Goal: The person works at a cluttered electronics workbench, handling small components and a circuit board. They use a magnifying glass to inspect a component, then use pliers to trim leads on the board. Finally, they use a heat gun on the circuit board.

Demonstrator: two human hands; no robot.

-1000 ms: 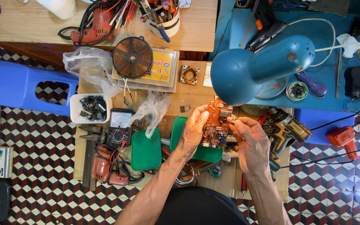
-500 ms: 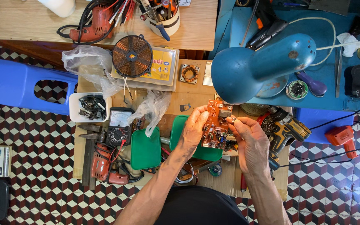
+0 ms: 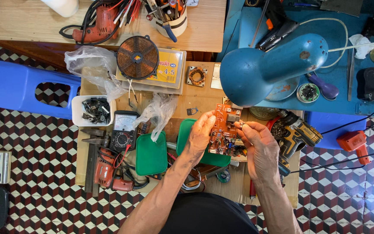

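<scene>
While we are gripping the orange circuit board point(image 3: 223, 130) by its edge in our left hand point(image 3: 200, 133), fingers curled, our right hand point(image 3: 258, 145) is pinching its far side; we are keeping it steady above the green lid point(image 3: 187, 138) and bench point(image 3: 204, 93)

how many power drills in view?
4: red drill on the top bench, red drill lower left, yellow-black drill beside the right hand, red drill far right. More may be hidden.
</scene>
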